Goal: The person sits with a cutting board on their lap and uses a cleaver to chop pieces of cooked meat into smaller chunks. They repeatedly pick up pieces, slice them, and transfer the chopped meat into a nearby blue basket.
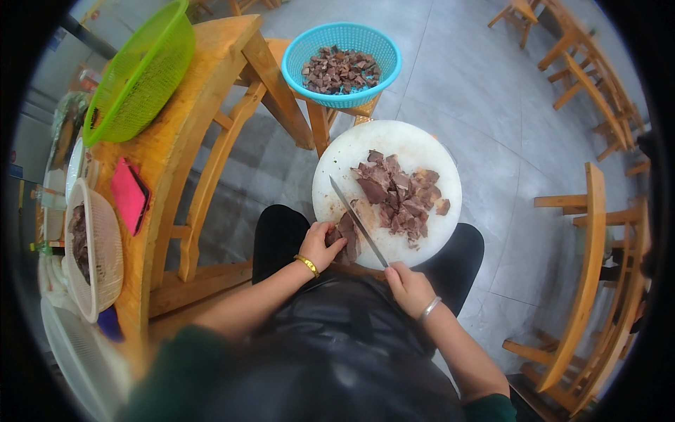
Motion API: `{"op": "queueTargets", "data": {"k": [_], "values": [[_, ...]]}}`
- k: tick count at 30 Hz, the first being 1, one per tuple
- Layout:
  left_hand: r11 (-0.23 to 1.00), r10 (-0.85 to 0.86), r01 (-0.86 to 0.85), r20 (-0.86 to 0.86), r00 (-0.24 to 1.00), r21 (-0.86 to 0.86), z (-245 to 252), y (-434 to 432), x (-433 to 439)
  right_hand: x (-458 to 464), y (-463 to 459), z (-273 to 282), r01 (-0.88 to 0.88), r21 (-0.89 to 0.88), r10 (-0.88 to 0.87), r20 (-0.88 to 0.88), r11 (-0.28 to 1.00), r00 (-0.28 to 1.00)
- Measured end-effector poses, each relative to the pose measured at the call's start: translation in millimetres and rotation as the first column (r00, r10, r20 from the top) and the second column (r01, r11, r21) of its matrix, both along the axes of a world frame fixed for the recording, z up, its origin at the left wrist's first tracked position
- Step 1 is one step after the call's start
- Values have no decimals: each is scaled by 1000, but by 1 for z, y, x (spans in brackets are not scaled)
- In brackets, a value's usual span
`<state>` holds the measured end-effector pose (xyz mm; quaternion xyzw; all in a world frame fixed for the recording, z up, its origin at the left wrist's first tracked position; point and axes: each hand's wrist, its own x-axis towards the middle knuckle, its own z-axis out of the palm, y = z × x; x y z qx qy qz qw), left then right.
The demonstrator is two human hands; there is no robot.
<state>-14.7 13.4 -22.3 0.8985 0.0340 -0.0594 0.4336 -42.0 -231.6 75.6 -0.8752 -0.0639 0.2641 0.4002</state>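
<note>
A round white cutting board [337,153] lies before me between my knees. My right hand [412,289] grips the handle of a kitchen knife [359,221], whose blade points away and to the left over the board. With its fingers, my left hand [320,247] holds a piece of dark cooked meat [346,237] at the board's near left edge. The blade is right beside that piece; whether it touches cannot be made out. A heap of cut meat chunks [403,198] covers the middle and right of the board.
Beyond the board, a blue plastic basket [289,66] of small meat pieces stands on a wooden stool [364,108]. To my left, a wooden table [176,137] carries a green basket [142,79], a pink phone case [128,195] and a pale basket [105,264] with dark meat. Wooden chairs [588,274] stand at right.
</note>
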Motion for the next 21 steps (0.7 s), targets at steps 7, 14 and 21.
{"op": "queueTargets", "data": {"k": [7, 14, 21], "values": [[1000, 20, -20, 3, 1000, -13, 6, -6, -1, -9, -6, 24, -36, -113, 31, -46, 993, 998], [996, -59, 56, 49, 997, 63, 8, -9, 1, 14, 32, -15, -85, -213, 88, 6, 973, 996], [995, -68, 65, 44, 997, 70, 5, -5, 3, 89, 97, -56, -5, -188, 2, -14, 982, 1000]]}}
